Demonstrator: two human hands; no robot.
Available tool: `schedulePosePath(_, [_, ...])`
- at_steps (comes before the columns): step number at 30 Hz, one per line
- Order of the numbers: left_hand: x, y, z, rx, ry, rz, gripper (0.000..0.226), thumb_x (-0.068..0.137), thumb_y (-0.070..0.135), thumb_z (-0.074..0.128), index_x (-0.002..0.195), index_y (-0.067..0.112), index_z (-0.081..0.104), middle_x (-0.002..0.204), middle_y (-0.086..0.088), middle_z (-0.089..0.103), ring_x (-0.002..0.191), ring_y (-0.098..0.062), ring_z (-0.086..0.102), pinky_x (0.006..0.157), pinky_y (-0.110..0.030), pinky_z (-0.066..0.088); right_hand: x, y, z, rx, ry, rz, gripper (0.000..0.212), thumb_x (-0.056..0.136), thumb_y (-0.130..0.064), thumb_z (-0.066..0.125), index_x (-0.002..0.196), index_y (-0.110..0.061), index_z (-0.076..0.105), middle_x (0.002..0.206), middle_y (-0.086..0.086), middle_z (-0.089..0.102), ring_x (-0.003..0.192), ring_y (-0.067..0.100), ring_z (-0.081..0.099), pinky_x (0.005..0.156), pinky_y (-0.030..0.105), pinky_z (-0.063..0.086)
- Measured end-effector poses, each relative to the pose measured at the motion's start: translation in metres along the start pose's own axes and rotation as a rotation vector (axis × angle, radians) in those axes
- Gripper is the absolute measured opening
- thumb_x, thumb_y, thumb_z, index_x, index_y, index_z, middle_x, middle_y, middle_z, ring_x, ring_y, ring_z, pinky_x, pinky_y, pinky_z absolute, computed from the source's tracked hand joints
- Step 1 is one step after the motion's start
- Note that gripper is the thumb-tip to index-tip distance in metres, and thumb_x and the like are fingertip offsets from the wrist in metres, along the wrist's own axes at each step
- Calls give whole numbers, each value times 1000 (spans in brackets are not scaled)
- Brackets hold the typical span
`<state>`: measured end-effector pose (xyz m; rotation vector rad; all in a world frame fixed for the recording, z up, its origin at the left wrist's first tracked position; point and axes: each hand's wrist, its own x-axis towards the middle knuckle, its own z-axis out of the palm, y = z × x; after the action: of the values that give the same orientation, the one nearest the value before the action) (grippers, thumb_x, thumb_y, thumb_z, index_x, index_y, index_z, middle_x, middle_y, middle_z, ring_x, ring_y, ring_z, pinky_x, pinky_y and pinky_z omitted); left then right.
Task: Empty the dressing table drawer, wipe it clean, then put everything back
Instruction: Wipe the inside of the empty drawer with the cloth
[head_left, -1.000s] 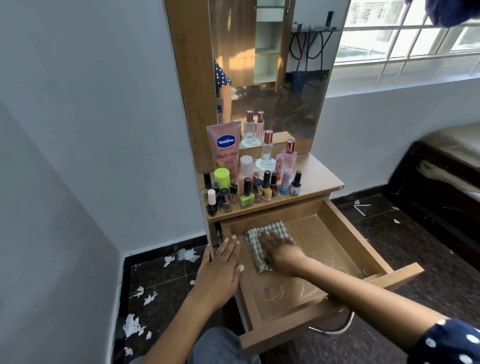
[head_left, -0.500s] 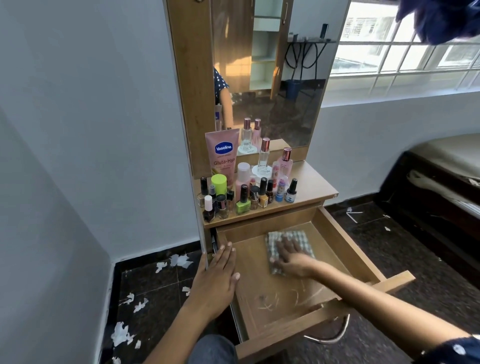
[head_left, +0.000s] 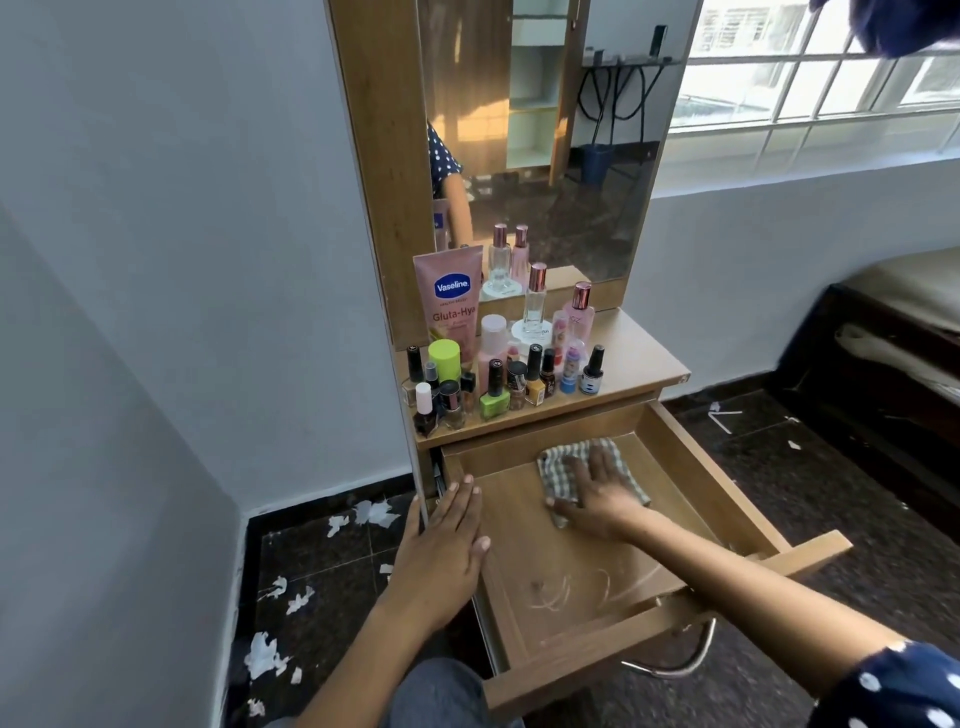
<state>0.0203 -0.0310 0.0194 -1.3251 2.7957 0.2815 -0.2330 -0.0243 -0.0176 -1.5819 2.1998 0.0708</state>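
Right hand presses checked cloth flat-fingered inside drawer; left hand rests flat on its rim.

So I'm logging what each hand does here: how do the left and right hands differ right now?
The left hand rests flat on the drawer's left side wall; the right hand is inside the drawer. The left hand touches bare wood; the right hand presses a checked cloth onto the drawer floor. Both have straight fingers, palm down.
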Motion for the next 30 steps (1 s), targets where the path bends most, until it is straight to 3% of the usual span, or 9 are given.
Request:
schedulePosePath(4, [-3, 3, -4, -24, 9, -3, 58, 103, 41, 14, 151, 20, -10, 155, 6, -20, 141, -6, -19, 107, -37, -22, 9, 30, -6, 31, 42, 105, 106, 77, -86, 21, 153, -17, -8, 159, 17, -14, 147, 35, -7, 121, 50, 4])
schedulePosePath(8, [-3, 2, -4, -24, -6, -5, 58, 103, 41, 14, 151, 20, -11, 156, 6, -20, 141, -6, -20, 108, -38, -21, 6, 47, -20, 40, 17, 97, 96, 90, -68, 36, 152, -10, -8, 159, 18, -14, 148, 33, -8, 121, 43, 5])
schedulePosePath(16, [-3, 2, -4, -37, -3, -2, 58, 103, 41, 14, 150, 20, -13, 153, 8, -24, 140, -5, -22, 108, -38, -22, -27, 37, -12, -64, -168, 147, 100, 89, -70, 37, 151, -13, -16, 156, 20, -20, 146, 37, -12, 118, 46, 0])
schedulePosePath(24, [-1, 2, -3, -42, 1, 1, 58, 103, 41, 15, 150, 20, -12, 154, 7, -23, 140, -6, -22, 110, -38, -20, 0, 51, -39, 43, -101, 111, 87, 95, -62, 32, 153, -11, -9, 160, 15, -11, 149, 30, -1, 121, 40, 7])
schedulePosePath(27, [-1, 1, -1, -27, -10, 4, 62, 96, 53, 1, 147, 22, -17, 151, 8, -26, 138, -5, -24, 109, -38, -20, 2, 46, -41, 31, -100, 118, 83, 96, -60, 28, 153, -11, -9, 160, 17, -7, 148, 31, 6, 121, 39, 12])
schedulePosePath(30, [0, -2, 2, -30, 1, 13, 75, 72, 58, -20, 140, 26, -23, 150, 9, -27, 136, -4, -26, 107, -37, -23, -7, 42, -39, 25, -91, 143, 86, 95, -64, 25, 153, -7, -4, 158, 22, 8, 144, 34, 25, 117, 38, 24])
